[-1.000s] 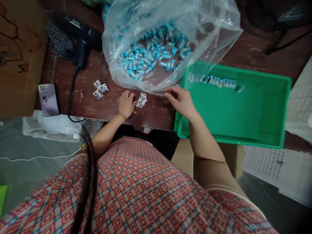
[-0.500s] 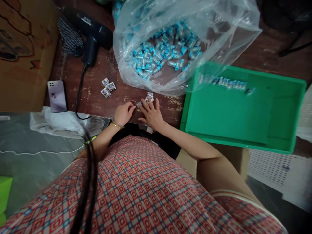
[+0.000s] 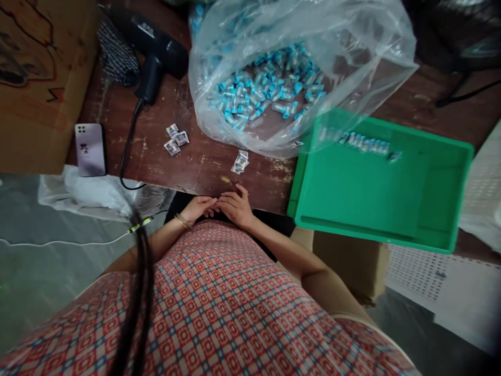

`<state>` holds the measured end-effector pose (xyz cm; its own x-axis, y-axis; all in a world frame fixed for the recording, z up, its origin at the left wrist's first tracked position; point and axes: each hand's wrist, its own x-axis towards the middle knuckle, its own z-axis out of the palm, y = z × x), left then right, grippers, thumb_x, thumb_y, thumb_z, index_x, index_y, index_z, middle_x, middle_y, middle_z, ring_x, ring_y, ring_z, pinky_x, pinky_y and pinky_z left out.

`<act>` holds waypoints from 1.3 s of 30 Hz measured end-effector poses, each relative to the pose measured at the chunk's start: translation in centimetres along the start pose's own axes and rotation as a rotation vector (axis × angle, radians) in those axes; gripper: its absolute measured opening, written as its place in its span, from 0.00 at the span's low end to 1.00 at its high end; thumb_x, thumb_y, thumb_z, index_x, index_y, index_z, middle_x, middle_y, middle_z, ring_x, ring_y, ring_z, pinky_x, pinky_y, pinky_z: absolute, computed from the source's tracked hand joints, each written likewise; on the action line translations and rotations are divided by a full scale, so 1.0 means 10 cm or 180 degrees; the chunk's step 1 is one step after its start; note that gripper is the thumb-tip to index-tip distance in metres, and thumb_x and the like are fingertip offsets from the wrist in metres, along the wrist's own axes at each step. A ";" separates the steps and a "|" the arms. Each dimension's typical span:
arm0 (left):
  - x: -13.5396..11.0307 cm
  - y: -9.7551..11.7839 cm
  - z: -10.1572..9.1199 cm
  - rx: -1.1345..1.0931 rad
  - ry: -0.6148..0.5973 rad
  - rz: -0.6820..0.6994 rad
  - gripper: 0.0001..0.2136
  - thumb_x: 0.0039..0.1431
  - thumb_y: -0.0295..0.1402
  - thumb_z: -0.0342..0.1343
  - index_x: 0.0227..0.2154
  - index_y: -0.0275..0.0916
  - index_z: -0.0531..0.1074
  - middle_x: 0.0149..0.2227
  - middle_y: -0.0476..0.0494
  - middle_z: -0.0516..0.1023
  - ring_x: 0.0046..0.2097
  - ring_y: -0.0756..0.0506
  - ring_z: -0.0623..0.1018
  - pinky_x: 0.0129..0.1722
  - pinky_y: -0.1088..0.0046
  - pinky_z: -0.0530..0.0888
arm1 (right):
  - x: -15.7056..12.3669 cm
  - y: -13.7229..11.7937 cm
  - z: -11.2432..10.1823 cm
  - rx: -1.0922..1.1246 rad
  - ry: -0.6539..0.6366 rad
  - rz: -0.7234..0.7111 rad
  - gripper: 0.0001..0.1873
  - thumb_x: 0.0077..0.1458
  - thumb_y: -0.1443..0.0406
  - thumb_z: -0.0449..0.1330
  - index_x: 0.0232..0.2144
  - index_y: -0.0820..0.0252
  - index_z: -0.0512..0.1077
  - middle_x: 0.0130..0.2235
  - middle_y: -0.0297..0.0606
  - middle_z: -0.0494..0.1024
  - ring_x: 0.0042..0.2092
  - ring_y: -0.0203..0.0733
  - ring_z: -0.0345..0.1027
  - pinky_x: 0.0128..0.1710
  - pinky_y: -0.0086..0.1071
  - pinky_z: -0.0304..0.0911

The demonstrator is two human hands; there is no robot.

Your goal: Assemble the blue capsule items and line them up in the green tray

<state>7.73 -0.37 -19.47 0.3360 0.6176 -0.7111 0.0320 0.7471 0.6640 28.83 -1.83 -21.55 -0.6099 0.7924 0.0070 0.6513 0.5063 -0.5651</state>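
Wood table | L hand + R hand touching at edge, fingers curled, grip unclear | label stack near

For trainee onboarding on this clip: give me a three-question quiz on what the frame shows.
1. True or false: both hands rest inside the green tray.
2. What fills the clear plastic bag: A) blue-capped vials, B) screws, C) coins?
3. Which thing lies nearest the table's left edge?

Key:
1. False; the left hand and right hand meet at the table's near edge, below the small label stack.
2. A.
3. The phone.
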 end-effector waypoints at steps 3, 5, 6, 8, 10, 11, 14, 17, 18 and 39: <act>0.00 0.11 0.05 -0.0024 -0.0047 0.0265 0.26 0.44 0.59 0.71 0.27 0.39 0.78 0.26 0.44 0.80 0.24 0.49 0.73 0.23 0.73 0.66 | 0.03 -0.03 -0.31 -0.0006 0.0067 -0.0120 0.16 0.74 0.58 0.55 0.54 0.42 0.81 0.54 0.33 0.86 0.61 0.50 0.76 0.75 0.64 0.51; 0.03 0.25 0.07 0.0054 0.0062 0.0548 0.24 0.47 0.59 0.70 0.26 0.40 0.77 0.25 0.45 0.79 0.24 0.50 0.72 0.24 0.72 0.65 | 0.17 0.10 -0.68 -0.0034 0.0278 -0.0076 0.19 0.72 0.54 0.56 0.59 0.47 0.78 0.58 0.39 0.84 0.63 0.53 0.75 0.72 0.61 0.57; 0.06 0.33 0.09 0.0095 0.0146 0.0702 0.24 0.47 0.59 0.70 0.26 0.40 0.77 0.24 0.45 0.78 0.24 0.50 0.71 0.24 0.72 0.65 | 0.28 0.24 -0.90 -0.0065 0.0442 0.0053 0.22 0.71 0.53 0.57 0.61 0.50 0.76 0.60 0.42 0.82 0.63 0.55 0.74 0.70 0.59 0.61; 0.15 0.51 0.14 0.0133 0.0336 0.0999 0.25 0.46 0.58 0.71 0.25 0.39 0.77 0.24 0.45 0.77 0.24 0.51 0.71 0.24 0.73 0.64 | 0.57 0.63 -1.35 -0.0163 0.0820 0.0553 0.24 0.71 0.55 0.56 0.63 0.56 0.73 0.62 0.48 0.80 0.63 0.58 0.72 0.66 0.56 0.65; 0.25 0.68 0.21 0.0087 0.0513 0.1255 0.25 0.44 0.58 0.72 0.25 0.38 0.76 0.22 0.47 0.75 0.25 0.51 0.70 0.25 0.74 0.64 | 0.90 1.09 -1.70 -0.0295 0.1043 0.1255 0.25 0.70 0.58 0.57 0.65 0.58 0.69 0.59 0.50 0.80 0.62 0.58 0.72 0.65 0.57 0.65; 0.30 0.75 0.25 0.0047 0.0578 0.1355 0.25 0.44 0.57 0.72 0.24 0.38 0.76 0.22 0.48 0.75 0.25 0.51 0.70 0.25 0.74 0.64 | 1.05 1.31 -1.81 -0.0402 0.1098 0.1631 0.26 0.70 0.59 0.57 0.66 0.60 0.66 0.58 0.52 0.79 0.62 0.58 0.71 0.65 0.58 0.63; 0.40 0.90 0.34 -0.0062 0.0683 0.1517 0.24 0.41 0.55 0.73 0.24 0.38 0.75 0.22 0.49 0.74 0.25 0.52 0.69 0.25 0.74 0.64 | 1.40 1.80 -1.93 -0.0811 0.0996 0.2360 0.25 0.69 0.66 0.56 0.65 0.70 0.65 0.61 0.60 0.75 0.66 0.60 0.65 0.66 0.59 0.59; 0.43 0.95 0.35 -0.0127 0.0740 0.1562 0.23 0.38 0.52 0.75 0.25 0.38 0.75 0.23 0.50 0.75 0.26 0.52 0.70 0.26 0.74 0.66 | 1.52 1.96 -1.88 -0.1004 0.1081 0.2434 0.19 0.70 0.72 0.48 0.57 0.75 0.70 0.59 0.62 0.74 0.67 0.56 0.61 0.67 0.59 0.55; 0.44 0.95 0.34 -0.0139 0.0764 0.1573 0.23 0.38 0.51 0.75 0.25 0.38 0.75 0.23 0.50 0.75 0.26 0.52 0.70 0.27 0.74 0.66 | 1.51 1.94 -1.87 -0.0967 0.1177 0.2428 0.19 0.70 0.72 0.47 0.56 0.75 0.70 0.58 0.61 0.76 0.66 0.54 0.62 0.68 0.59 0.55; 0.34 0.94 0.51 0.0598 0.0147 0.1683 0.19 0.43 0.47 0.76 0.26 0.36 0.81 0.27 0.46 0.81 0.29 0.49 0.74 0.33 0.71 0.68 | 0.38 0.37 -1.76 0.2208 0.0390 0.0619 0.14 0.60 0.53 0.71 0.43 0.52 0.77 0.30 0.30 0.75 0.30 0.36 0.63 0.30 0.32 0.59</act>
<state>13.95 7.54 -14.45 0.3105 0.9093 -0.2770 0.0391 0.2789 0.9595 36.85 9.08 -9.06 -0.4308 0.8991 -0.0775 0.2822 0.0527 -0.9579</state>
